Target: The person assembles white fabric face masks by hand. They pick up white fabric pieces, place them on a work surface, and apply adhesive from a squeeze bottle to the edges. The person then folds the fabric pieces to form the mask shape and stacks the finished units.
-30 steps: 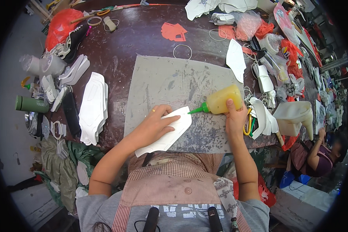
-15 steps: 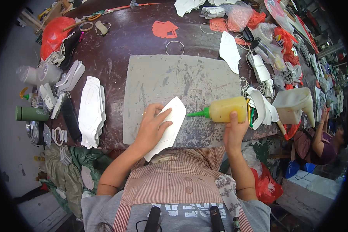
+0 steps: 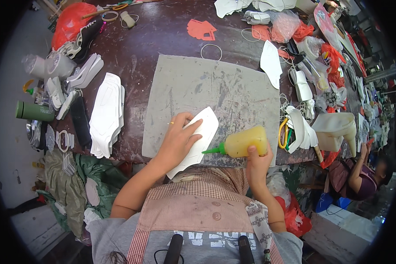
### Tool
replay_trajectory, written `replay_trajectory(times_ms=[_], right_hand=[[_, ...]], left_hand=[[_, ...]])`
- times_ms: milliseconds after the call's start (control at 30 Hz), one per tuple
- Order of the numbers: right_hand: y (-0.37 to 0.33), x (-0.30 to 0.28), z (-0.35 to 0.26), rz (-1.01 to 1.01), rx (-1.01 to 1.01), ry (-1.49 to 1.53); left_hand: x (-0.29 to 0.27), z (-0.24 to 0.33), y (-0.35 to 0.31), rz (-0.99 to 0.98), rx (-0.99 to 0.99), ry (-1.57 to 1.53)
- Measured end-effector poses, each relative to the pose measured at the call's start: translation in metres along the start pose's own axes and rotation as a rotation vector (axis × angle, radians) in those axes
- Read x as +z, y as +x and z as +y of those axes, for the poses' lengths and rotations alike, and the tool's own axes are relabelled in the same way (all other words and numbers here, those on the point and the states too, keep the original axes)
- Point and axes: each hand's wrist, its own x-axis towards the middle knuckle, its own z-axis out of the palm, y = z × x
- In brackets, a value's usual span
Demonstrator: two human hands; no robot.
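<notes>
My left hand (image 3: 177, 143) lies over a white shoe-upper piece (image 3: 199, 140), index finger and thumb spread on its top face. The piece slants across the near edge of a grey, scuffed mat (image 3: 176, 83), its lower end at the table's edge. In my right hand (image 3: 258, 163) is a squeeze bottle (image 3: 242, 141) of yellow liquid, tipped on its side. Its green nozzle points left, with the tip at the right edge of the white piece; whether it touches cannot be made out. The fingers behind the bottle are mostly hidden.
A stack of white pieces (image 3: 106, 116) lies left of the mat, and another white piece (image 3: 271, 65) overlaps its far right corner. At right stand a cut-open plastic jug (image 3: 334, 127) and yellow-handled scissors (image 3: 282, 134). A green bottle (image 3: 35, 111) lies far left. Another person (image 3: 363, 180) sits at right.
The squeeze bottle in my right hand has come nearer and left, bringing its nozzle to the white piece's edge. My left hand stays on the piece. The whole view has shifted slightly.
</notes>
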Motion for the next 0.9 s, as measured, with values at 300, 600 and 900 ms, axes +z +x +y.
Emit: replay_trajectory(times_ms=[300, 600, 900], right_hand=[[-0.027, -0.005, 0.005, -0.006, 0.006, -0.047], [-0.032, -0.014, 0.005, -0.009, -0.04, -0.11], [0.048, -0.059, 0.017, 0.04, 0.098, 1.069]], left_hand=[[0.0, 0.0, -0.002, -0.01, -0.02, 0.005], [-0.004, 0.012, 0.0, -0.041, -0.084, 0.065], [0.038, 0.047, 0.233, -0.127, -0.26, -0.964]])
